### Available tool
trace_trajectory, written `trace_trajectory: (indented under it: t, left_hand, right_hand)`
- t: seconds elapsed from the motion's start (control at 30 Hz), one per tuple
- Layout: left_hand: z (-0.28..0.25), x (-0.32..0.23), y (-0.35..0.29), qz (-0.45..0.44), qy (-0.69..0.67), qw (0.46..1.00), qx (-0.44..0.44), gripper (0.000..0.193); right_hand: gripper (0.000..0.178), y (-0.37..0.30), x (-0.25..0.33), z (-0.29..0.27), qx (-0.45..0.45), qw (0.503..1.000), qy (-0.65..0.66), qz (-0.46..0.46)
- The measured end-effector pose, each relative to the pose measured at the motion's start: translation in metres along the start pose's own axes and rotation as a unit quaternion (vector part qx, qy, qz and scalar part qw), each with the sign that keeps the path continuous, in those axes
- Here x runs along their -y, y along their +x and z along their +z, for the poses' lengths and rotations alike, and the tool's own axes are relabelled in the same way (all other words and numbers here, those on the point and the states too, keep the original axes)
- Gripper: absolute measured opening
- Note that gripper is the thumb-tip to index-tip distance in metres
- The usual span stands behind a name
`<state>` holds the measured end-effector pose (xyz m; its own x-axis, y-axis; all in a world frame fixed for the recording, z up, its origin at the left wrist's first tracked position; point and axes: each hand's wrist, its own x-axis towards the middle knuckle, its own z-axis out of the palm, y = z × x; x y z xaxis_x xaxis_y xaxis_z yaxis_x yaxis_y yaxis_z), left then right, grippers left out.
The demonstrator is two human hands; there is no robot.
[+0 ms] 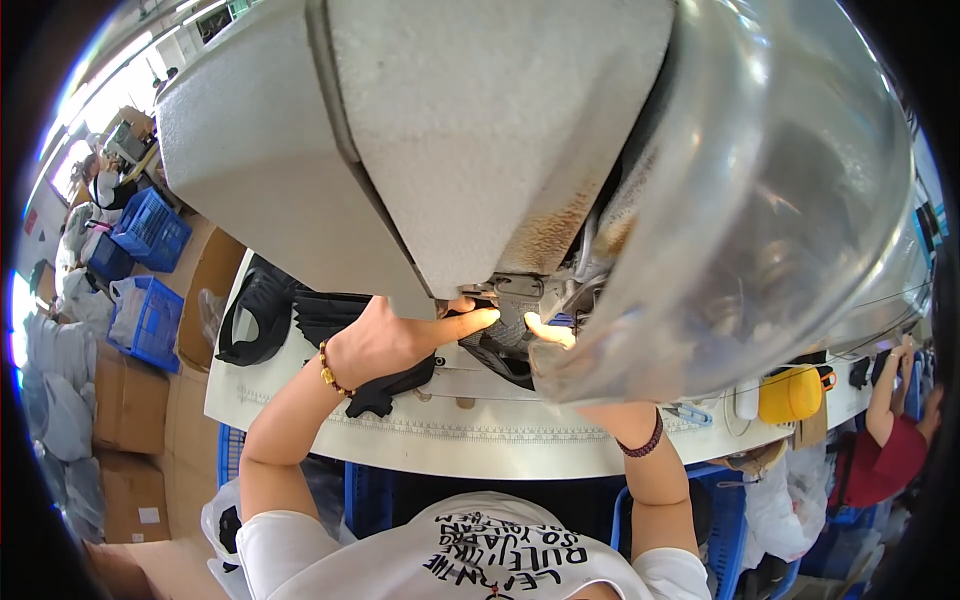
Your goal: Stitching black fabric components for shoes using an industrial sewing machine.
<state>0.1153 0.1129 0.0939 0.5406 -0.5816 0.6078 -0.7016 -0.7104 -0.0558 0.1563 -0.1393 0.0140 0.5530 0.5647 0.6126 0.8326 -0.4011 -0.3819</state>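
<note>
Under the head of a large pale sewing machine (500, 130) lies a small black fabric piece (512, 330), lit near the presser foot. My left hand (385, 342) reaches in from the left, its index finger stretched along the top of the fabric and the other fingers bent, closed on the piece's left side. From the right, my right hand (552, 333) shows lit fingertips at the fabric's right edge, seemingly pinching it. A clear, scuffed plastic cover (740, 220) and the machine hide most of that hand.
Black cut pieces (260, 315) lie on the white table (480, 440) left of the machine. Small blue-handled snips (690, 413) and a yellow container (790, 395) are at the right. Blue crates (150, 320) and cardboard boxes (130, 400) stand on the left floor. A person in red (885, 455) sits far right.
</note>
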Motion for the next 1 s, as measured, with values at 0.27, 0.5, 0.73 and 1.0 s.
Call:
trace_trajectory:
  t: [0.27, 0.5, 0.73, 1.0]
  left_hand:
    - [0.017, 0.025, -0.012, -0.009, -0.025, 1.000, 0.010, 0.046]
    - [-0.005, -0.035, 0.001, -0.115, 0.003, 0.993, -0.024, 0.032]
    - [0.011, -0.047, 0.011, -0.094, 0.097, 0.990, -0.047, 0.030]
    - [0.009, -0.047, 0.009, -0.049, 0.109, 0.992, -0.043, 0.022]
  right_hand:
    - [0.004, 0.018, 0.001, 0.003, -0.057, 0.996, -0.003, -0.067]
    - [0.023, 0.013, 0.010, -0.008, -0.006, 0.994, 0.105, -0.011]
    - [0.011, 0.022, 0.007, -0.004, -0.063, 0.993, 0.084, -0.049]
    - [0.017, 0.024, 0.026, -0.008, -0.046, 0.990, 0.132, -0.034]
